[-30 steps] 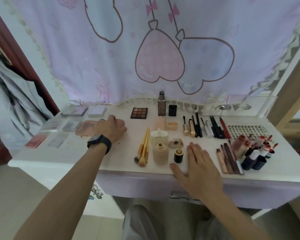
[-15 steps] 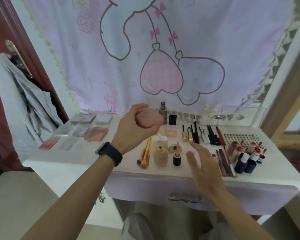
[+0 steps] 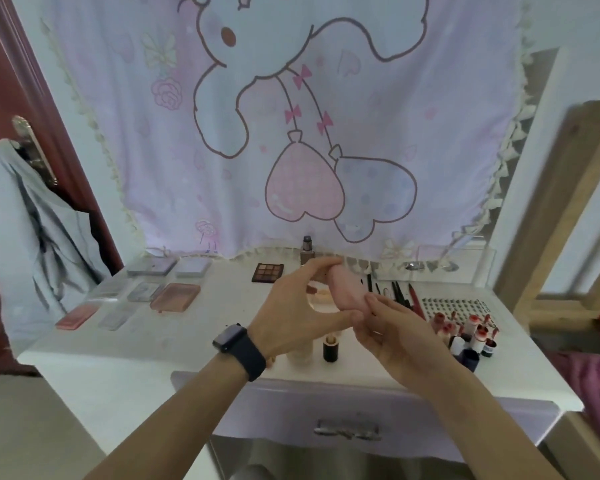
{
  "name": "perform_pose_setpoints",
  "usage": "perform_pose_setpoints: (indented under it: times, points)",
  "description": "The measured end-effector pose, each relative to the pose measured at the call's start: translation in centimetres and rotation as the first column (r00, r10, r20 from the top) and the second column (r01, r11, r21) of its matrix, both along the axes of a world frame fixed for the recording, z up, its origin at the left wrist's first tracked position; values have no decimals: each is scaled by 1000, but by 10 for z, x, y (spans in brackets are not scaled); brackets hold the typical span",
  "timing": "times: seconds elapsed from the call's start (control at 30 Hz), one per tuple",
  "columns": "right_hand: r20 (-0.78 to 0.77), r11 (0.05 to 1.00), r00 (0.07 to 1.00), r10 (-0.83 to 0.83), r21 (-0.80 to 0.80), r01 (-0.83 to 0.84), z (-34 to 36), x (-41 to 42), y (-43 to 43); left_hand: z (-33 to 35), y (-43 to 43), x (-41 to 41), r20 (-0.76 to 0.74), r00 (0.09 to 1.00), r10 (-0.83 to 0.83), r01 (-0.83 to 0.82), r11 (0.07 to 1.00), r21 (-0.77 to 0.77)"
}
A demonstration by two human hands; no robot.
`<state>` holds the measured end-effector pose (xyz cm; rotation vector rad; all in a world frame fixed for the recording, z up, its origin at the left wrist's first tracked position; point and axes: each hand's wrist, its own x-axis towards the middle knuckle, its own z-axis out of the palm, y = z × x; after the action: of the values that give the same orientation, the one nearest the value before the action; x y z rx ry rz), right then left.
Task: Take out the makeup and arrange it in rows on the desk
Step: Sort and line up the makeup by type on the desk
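1. Desk (image 3: 125, 355): makeup is laid out in rows, with flat palettes (image 3: 175, 296) on the left and pencils (image 3: 399, 292) and lipsticks (image 3: 465, 330) on the right.
2. Left hand (image 3: 291, 313): curled round the pink sponge (image 3: 347, 289), fingertips over its top end, thumb underneath.
3. Right hand (image 3: 402, 337): pinches the sponge's lower end, thumb on top, fingers curled below.
4. Sponge: in the air above the middle of the desk, between both hands, touching nothing else.
5. Handling, my read: light, soft, dents under grip, not fragile, low slip risk. It's rounded, so it may roll when set down. Best hold is a light pinch across the fat middle.
6. Hidden: the hands block the middle rows, and only a small dark bottle (image 3: 330, 348) shows clearly there. The sponge's far side is out of view and its outline is blurred. Can't see the free slot it should go into.
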<state>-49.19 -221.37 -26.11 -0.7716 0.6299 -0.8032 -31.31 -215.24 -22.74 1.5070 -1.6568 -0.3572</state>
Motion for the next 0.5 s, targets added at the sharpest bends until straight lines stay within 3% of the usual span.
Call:
perform_pose_setpoints:
  times: [0.1,0.17,0.3,0.5]
  points:
    - [72,995,996,61,74,-67,-3,-2,3,-3,0,-7,-93,996,-1,0,1000,-6]
    - [34,996,997,67,54,-69,-4,-3,3,-3,-1,-9,-92,996,9,-11,1000,-20]
    - [-190,988,981,48,-133,-75,-3,-3,-4,-3,-3,-7,38,999,12,-12,1000,6]
    - [-342,916,940,12,-374,-148,10,-6,-5,-8,-6,-6,241,969,-49,30,996,80]
